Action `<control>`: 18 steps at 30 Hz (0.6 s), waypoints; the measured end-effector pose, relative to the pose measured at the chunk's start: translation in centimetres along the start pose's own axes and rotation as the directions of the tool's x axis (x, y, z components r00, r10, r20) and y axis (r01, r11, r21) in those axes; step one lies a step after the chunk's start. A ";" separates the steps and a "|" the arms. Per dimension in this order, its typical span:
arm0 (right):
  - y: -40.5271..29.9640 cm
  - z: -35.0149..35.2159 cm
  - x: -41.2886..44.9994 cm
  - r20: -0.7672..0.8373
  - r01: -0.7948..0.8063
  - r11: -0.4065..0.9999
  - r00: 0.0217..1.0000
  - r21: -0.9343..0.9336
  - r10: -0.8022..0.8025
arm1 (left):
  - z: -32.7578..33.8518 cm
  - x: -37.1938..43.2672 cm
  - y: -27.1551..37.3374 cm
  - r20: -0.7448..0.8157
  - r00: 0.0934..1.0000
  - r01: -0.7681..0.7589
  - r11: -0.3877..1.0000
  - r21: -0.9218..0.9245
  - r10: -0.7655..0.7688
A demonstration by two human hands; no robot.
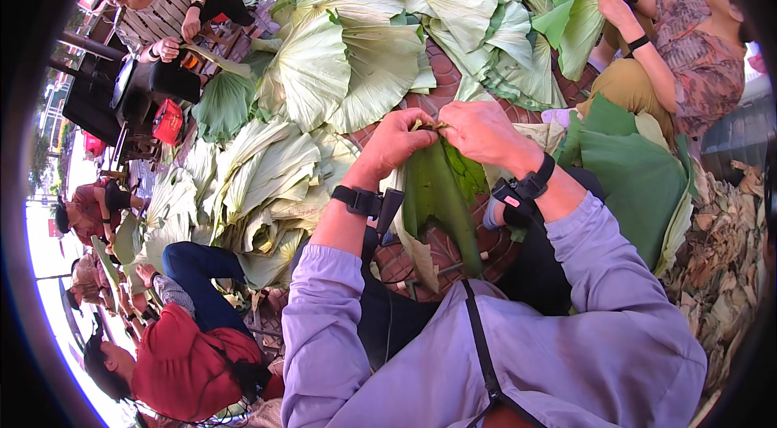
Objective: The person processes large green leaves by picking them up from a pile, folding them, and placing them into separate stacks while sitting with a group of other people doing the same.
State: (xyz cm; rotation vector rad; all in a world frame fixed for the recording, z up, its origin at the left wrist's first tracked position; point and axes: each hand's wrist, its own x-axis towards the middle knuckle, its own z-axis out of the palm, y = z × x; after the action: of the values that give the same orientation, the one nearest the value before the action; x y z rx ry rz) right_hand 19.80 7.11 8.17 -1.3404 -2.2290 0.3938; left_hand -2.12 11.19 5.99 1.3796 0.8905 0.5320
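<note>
My left hand (399,140) and my right hand (479,130) meet in front of me, both closed on the gathered upper edge of a lotus leaf (431,185). The leaf hangs down between my forearms, dark green, with a ragged gap low in its middle and a dry brown edge at its left. A brighter green crumpled part (464,167) shows below my right hand. The pinched bit between my fingertips is mostly covered by them. Larger green leaves (631,179) lie beside my knee at the right.
Pale lotus leaves (309,70) are spread over red paving (446,73) ahead and to the left. Dry brown leaves (710,270) are heaped at the right. Several people sit around, some holding leaves. A red bag (167,121) stands at the left.
</note>
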 end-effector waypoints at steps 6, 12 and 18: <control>-0.1 0.3 0.0 0.083 -0.047 0.997 0.995 -0.067 0.053 | 0.1 0.5 -0.6 0.008 0.997 -0.076 0.963 0.259 0.077; 0.4 0.7 0.0 0.156 -0.013 0.996 0.987 -0.084 0.026 | 0.6 0.6 -1.5 0.024 0.980 -0.182 0.841 0.509 0.198; 0.6 0.8 -0.2 0.199 -0.020 0.987 0.979 -0.157 0.052 | 1.9 0.7 -1.7 -0.024 0.968 -0.172 0.730 0.662 0.250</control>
State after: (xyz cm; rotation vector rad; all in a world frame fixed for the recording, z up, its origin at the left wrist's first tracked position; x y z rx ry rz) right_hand 19.84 7.20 7.15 -1.4809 -2.4480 0.3925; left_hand -0.45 10.34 4.08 2.1379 1.0740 0.4891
